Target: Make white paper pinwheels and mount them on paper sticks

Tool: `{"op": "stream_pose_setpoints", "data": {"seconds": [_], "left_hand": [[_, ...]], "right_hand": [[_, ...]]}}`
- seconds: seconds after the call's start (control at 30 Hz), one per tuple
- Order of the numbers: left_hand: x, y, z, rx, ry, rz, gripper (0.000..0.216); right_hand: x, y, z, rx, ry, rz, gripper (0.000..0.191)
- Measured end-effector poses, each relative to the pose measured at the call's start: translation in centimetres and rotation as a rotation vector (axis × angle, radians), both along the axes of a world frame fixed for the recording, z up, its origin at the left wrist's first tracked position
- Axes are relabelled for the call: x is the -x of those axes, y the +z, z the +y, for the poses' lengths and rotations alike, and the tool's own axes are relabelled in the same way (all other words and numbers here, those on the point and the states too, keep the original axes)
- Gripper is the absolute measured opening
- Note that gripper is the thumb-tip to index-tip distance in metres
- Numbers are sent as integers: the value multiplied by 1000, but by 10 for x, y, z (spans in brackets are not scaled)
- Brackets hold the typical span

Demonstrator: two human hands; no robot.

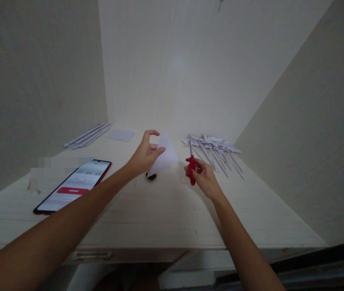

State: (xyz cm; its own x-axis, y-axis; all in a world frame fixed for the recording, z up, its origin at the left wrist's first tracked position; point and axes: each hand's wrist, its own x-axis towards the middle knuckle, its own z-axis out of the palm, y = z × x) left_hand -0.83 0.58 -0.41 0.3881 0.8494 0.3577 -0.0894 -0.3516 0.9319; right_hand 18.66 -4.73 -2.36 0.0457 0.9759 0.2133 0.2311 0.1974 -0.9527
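Note:
My left hand (147,152) pinches a white paper triangle (166,152) between thumb and fingers, holding it up over the table. In my right hand (202,174) is a pair of scissors with red handles (192,169); its blades point up and away from me and look closed. The scissors and the paper are apart. Below the paper's lower left corner lies a small black and yellow object (152,176), partly covered, whose kind I cannot make out.
Thin rolled paper sticks (89,136) lie at the back left, beside a flat white paper sheet (120,135). A heap of paper pinwheels on sticks (216,149) is at the back right. A phone (75,186) showing a timer lies left. Walls enclose the white table (147,222).

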Motion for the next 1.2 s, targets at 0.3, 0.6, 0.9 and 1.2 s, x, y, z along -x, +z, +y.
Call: {"op": "stream_pose_setpoints", "data": {"seconds": [0.3,0.6,0.9,1.2], "left_hand": [[7,1,1,-282,140,189,14],[10,12,-8,-142,-86,119,30],[12,3,-2,-141,-109,61,40],[12,7,-3,-78,-138,27,39]], "right_hand": [[3,-1,-7,56,48,-94,45],[1,8,-21,113,533,84,65],[9,4,-23,101,589,38,56],[8,9,-26,119,611,-25,58]]}}
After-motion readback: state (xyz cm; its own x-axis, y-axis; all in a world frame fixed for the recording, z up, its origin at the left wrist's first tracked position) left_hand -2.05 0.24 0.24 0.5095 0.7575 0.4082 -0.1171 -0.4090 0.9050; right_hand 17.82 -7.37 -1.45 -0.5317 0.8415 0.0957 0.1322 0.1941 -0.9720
